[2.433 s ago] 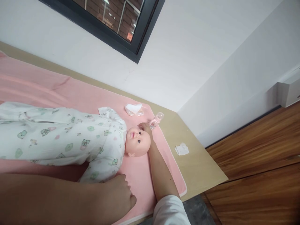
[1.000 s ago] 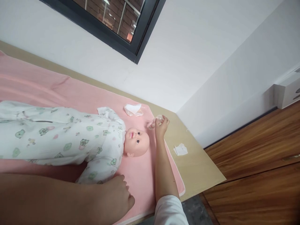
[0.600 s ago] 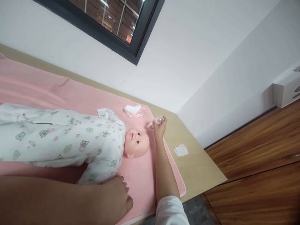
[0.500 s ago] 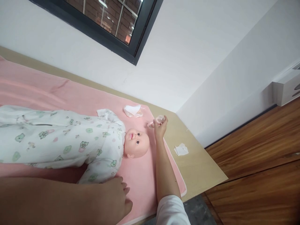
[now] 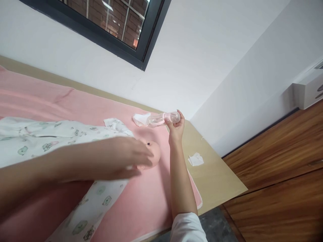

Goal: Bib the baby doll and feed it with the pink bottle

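Note:
My right hand (image 5: pixel 176 131) grips a clear baby bottle (image 5: pixel 157 120) with a pink collar. The bottle is held sideways above the pink mat, its domed clear cap by my fingers and its base pointing left. A baby doll (image 5: pixel 155 153) lies on its back in white printed clothes (image 5: pixel 20 144). Across its chest and lower face reaches my left hand (image 5: pixel 126 158), blurred by motion, fingers stretched out and holding nothing. Whether it touches the doll I cannot tell. The hand hides most of the doll's face.
A pink mat (image 5: pixel 148 195) covers much of the wooden table (image 5: pixel 214 181). A clear plastic packet with white inside (image 5: pixel 140 119) lies behind the bottle. Right of my forearm is a folded white tissue (image 5: pixel 196 159). The wall and a dark window frame (image 5: pixel 143 60) stand behind.
My right hand has raised the bottle from beside the doll's head, turning it so that more of it shows. My left hand has moved up from the mat to over the doll.

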Tool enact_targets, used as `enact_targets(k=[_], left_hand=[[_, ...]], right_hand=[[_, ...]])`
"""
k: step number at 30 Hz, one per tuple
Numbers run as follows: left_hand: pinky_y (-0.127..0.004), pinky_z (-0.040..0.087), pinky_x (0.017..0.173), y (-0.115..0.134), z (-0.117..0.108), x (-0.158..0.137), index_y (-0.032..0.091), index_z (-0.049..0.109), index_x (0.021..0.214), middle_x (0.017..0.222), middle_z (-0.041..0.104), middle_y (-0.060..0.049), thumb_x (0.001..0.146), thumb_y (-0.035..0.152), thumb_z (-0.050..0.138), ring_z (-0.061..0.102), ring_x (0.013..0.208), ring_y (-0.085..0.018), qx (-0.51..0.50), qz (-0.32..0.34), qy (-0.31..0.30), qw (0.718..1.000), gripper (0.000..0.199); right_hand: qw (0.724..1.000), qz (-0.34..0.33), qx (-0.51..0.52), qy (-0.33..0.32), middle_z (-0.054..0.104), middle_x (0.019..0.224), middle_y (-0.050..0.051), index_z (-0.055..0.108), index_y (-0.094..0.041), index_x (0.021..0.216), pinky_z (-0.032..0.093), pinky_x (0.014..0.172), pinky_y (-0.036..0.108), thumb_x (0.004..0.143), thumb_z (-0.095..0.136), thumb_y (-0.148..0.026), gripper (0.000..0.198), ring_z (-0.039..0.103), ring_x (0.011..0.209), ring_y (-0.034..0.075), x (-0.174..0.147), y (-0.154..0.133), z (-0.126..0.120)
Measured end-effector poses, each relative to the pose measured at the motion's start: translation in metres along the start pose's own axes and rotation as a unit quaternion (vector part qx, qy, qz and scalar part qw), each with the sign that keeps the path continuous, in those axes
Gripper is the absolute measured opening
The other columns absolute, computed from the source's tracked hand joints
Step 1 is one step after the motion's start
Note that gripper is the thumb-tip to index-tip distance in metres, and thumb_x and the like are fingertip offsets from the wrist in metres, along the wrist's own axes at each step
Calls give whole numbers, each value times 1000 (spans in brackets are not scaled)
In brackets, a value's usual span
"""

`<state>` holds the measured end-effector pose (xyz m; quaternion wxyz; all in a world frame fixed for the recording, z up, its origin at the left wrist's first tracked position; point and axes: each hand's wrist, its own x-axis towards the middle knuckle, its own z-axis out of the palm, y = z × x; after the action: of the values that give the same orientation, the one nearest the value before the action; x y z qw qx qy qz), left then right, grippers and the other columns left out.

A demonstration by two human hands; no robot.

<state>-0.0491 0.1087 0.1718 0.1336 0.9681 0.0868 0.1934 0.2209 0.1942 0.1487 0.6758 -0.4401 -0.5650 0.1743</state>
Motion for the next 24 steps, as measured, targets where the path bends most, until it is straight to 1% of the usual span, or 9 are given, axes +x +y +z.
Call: enact_targets(k=[2,4,5,7,11,14,17,21,24], left_hand=[[-34,43,104,-16,-19,-6,28,66,125,137,64,0,101,37,45,58,123,-23,7,-80,75,994,33],[-34,46,101,-29,-32,-11,27,66,125,132,66,-2,98,49,50,61,119,-24,12,-153,163,975,38],[-34,47,100,-35,-35,-13,27,65,125,130,67,-2,96,53,52,62,117,-25,17,-187,194,963,41],[-36,50,96,-44,-38,-14,27,64,125,128,67,-4,90,57,57,63,113,-26,15,-236,221,946,47],[-36,49,100,-52,-35,-13,25,57,134,133,65,-6,82,56,66,63,117,-27,-38,-255,179,950,61],[-35,50,99,-48,-33,-9,29,50,141,136,63,-5,80,51,68,61,121,-26,-61,-260,142,953,68],[-34,51,94,-42,-30,-5,31,47,144,137,63,-4,79,41,67,61,122,-28,-68,-267,132,952,69],[-32,52,86,-43,-23,-3,30,44,147,134,65,-5,79,38,65,66,111,-30,-65,-267,124,954,71],[-30,52,72,-47,-19,-3,30,43,147,121,71,-5,75,37,68,69,95,-29,-64,-266,113,955,77]], right_hand=[[998,-23,10,-53,58,131,9,43,-27,140,52,106,42,72,79,-45,79,61,119,22,-8,-19,6],[992,-46,23,-113,61,127,7,45,-29,137,53,105,42,72,80,-46,76,62,116,21,-18,-36,13],[988,-56,28,-143,62,126,6,46,-30,136,53,104,42,72,81,-47,75,63,115,21,-23,-43,16],[978,-70,36,-193,63,124,6,46,-32,134,54,103,44,71,82,-50,75,63,115,22,-32,-52,23],[967,-78,51,-239,63,125,7,49,-31,129,55,102,45,66,83,-57,76,63,117,23,-46,-53,37],[966,-81,63,-236,63,126,7,50,-30,124,54,104,44,64,85,-58,75,63,118,23,-52,-47,46],[968,-83,72,-224,64,122,6,49,-30,121,52,106,45,62,86,-59,75,62,119,23,-57,-46,52],[972,-79,67,-211,64,120,6,48,-31,120,51,107,45,58,88,-59,79,60,122,24,-65,-50,60],[972,-92,64,-207,64,120,5,47,-31,121,49,108,45,59,88,-58,79,60,123,24,-71,-52,64]])
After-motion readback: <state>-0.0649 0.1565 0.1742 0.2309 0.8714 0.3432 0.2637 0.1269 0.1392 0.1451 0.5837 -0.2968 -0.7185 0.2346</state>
